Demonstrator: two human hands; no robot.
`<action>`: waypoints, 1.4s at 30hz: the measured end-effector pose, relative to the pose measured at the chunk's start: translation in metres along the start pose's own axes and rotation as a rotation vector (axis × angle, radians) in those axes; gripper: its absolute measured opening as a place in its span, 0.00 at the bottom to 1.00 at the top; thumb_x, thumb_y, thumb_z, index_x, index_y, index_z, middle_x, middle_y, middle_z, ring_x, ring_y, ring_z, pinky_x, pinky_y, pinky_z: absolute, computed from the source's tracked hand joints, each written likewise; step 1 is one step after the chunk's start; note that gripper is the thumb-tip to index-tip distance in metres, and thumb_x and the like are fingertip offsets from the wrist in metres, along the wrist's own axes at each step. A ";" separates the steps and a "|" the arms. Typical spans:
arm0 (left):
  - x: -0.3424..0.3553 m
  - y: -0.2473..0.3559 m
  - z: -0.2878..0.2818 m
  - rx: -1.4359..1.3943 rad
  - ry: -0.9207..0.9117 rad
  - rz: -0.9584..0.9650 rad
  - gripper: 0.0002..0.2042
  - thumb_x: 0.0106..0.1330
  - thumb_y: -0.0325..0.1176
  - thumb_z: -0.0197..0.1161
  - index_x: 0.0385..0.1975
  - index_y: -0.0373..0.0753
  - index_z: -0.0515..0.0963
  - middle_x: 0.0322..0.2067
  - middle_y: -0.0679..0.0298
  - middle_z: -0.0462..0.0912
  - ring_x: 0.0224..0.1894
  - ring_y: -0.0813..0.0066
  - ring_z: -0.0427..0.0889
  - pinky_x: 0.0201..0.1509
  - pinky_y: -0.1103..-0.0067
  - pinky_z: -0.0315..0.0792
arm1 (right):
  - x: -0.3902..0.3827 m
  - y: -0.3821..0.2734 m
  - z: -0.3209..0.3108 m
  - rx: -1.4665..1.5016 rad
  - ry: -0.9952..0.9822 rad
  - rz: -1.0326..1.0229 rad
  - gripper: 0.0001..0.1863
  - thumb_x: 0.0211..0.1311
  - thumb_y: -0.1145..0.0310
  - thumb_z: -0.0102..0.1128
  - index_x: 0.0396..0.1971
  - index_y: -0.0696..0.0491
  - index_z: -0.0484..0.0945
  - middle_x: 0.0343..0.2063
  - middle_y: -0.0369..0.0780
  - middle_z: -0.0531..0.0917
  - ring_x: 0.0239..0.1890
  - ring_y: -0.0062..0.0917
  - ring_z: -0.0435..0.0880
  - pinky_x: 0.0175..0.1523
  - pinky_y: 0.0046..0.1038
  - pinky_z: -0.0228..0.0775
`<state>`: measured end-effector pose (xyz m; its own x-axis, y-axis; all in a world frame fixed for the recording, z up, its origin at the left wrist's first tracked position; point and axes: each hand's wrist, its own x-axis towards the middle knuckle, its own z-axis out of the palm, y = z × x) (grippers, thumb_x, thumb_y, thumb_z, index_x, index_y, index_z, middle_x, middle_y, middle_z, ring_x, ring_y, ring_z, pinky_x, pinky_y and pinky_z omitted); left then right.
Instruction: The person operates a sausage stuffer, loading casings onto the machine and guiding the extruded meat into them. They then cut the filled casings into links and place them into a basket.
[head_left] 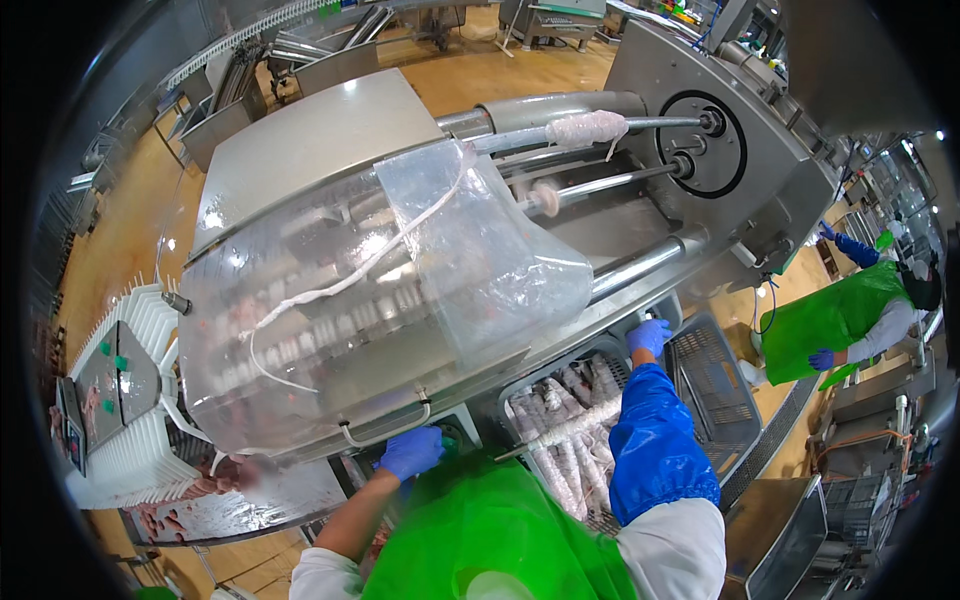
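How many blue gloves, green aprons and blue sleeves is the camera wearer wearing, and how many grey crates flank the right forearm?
Blue gloves: 2
Green apron: 1
Blue sleeve: 1
Grey crates: 2
Total: 6

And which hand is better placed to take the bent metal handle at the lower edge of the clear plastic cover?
Left, I would judge: the blue-gloved left hand is close beside the handle. The blue-gloved right hand is much farther away, beyond the pale crinkled tubes.
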<state>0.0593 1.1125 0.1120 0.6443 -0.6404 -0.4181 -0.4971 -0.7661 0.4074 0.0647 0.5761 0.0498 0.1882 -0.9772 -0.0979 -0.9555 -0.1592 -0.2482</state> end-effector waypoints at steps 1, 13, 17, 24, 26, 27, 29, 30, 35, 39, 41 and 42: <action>0.000 0.000 0.001 -0.009 -0.001 -0.005 0.10 0.57 0.43 0.58 0.29 0.44 0.79 0.29 0.54 0.82 0.34 0.51 0.82 0.37 0.59 0.73 | 0.003 0.003 0.001 -0.015 -0.006 -0.013 0.46 0.51 0.71 0.63 0.65 0.69 0.45 0.61 0.67 0.56 0.52 0.51 0.79 0.53 0.38 0.76; 0.000 0.003 -0.004 -0.003 -0.024 -0.002 0.11 0.58 0.44 0.57 0.30 0.43 0.79 0.29 0.52 0.82 0.34 0.49 0.82 0.37 0.57 0.73 | 0.013 0.011 0.009 -0.092 -0.011 -0.091 0.45 0.54 0.70 0.60 0.65 0.72 0.44 0.59 0.70 0.59 0.46 0.50 0.83 0.47 0.38 0.80; 0.002 -0.001 0.002 -0.004 -0.041 0.002 0.12 0.58 0.44 0.57 0.30 0.44 0.79 0.30 0.52 0.82 0.34 0.49 0.82 0.37 0.57 0.73 | 0.010 0.008 0.004 -0.085 0.010 -0.086 0.44 0.55 0.70 0.60 0.65 0.71 0.45 0.58 0.69 0.60 0.47 0.51 0.82 0.47 0.38 0.80; 0.000 0.002 0.001 0.027 -0.017 -0.005 0.11 0.57 0.44 0.57 0.29 0.45 0.80 0.30 0.53 0.83 0.34 0.50 0.82 0.37 0.58 0.73 | 0.000 0.003 0.000 -0.045 -0.014 -0.040 0.43 0.56 0.70 0.59 0.65 0.70 0.45 0.58 0.68 0.61 0.48 0.51 0.82 0.49 0.37 0.79; 0.002 0.005 -0.005 -0.011 -0.039 0.002 0.11 0.57 0.44 0.57 0.29 0.44 0.80 0.30 0.53 0.83 0.34 0.50 0.82 0.37 0.59 0.73 | 0.008 0.010 0.001 -0.089 0.026 -0.060 0.43 0.56 0.70 0.58 0.65 0.70 0.45 0.58 0.68 0.61 0.48 0.50 0.82 0.49 0.36 0.79; 0.003 0.002 -0.005 0.011 -0.047 0.007 0.11 0.57 0.44 0.57 0.29 0.44 0.80 0.29 0.53 0.83 0.33 0.50 0.82 0.37 0.59 0.73 | 0.007 0.006 0.002 -0.105 0.039 -0.080 0.43 0.56 0.70 0.58 0.65 0.70 0.45 0.58 0.68 0.60 0.48 0.50 0.82 0.49 0.36 0.79; 0.002 0.005 -0.002 -0.015 -0.071 -0.029 0.11 0.57 0.44 0.57 0.29 0.44 0.80 0.29 0.53 0.83 0.33 0.51 0.82 0.37 0.59 0.73 | 0.004 0.007 -0.002 -0.083 -0.004 -0.065 0.42 0.57 0.70 0.58 0.66 0.70 0.45 0.59 0.68 0.60 0.49 0.50 0.82 0.49 0.36 0.79; 0.003 0.004 -0.006 -0.015 -0.076 -0.047 0.11 0.57 0.44 0.57 0.29 0.44 0.80 0.29 0.53 0.83 0.33 0.51 0.82 0.37 0.59 0.73 | -0.002 0.002 -0.006 -0.058 -0.026 -0.056 0.42 0.57 0.69 0.57 0.66 0.70 0.45 0.59 0.69 0.59 0.49 0.50 0.82 0.50 0.36 0.79; -0.003 0.005 -0.009 -0.028 -0.029 -0.023 0.11 0.57 0.42 0.58 0.30 0.43 0.79 0.30 0.52 0.82 0.34 0.50 0.82 0.37 0.58 0.73 | -0.006 -0.004 -0.009 -0.063 -0.039 -0.041 0.42 0.57 0.69 0.57 0.66 0.70 0.45 0.61 0.69 0.58 0.51 0.51 0.80 0.50 0.37 0.78; 0.003 0.004 -0.006 0.005 -0.043 -0.005 0.10 0.57 0.44 0.57 0.28 0.45 0.79 0.29 0.54 0.82 0.33 0.51 0.82 0.37 0.59 0.73 | 0.003 0.004 -0.005 -0.056 0.011 -0.086 0.42 0.57 0.70 0.58 0.66 0.70 0.45 0.62 0.69 0.55 0.51 0.52 0.80 0.51 0.38 0.78; 0.004 0.001 -0.001 -0.002 -0.048 -0.010 0.10 0.57 0.43 0.57 0.28 0.45 0.79 0.29 0.54 0.82 0.33 0.51 0.82 0.37 0.59 0.73 | 0.004 0.008 -0.004 -0.050 -0.016 -0.058 0.43 0.56 0.71 0.59 0.66 0.70 0.44 0.62 0.68 0.57 0.52 0.52 0.79 0.52 0.38 0.78; 0.003 0.000 -0.001 -0.005 -0.041 -0.020 0.10 0.57 0.43 0.57 0.28 0.45 0.79 0.29 0.54 0.82 0.33 0.52 0.82 0.37 0.59 0.73 | 0.002 0.003 -0.006 -0.040 -0.031 -0.054 0.44 0.55 0.71 0.59 0.66 0.69 0.44 0.62 0.68 0.57 0.52 0.52 0.79 0.52 0.38 0.77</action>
<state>0.0619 1.1108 0.1110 0.6297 -0.6263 -0.4596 -0.4811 -0.7789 0.4023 0.0611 0.5730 0.0548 0.2463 -0.9623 -0.1154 -0.9520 -0.2179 -0.2148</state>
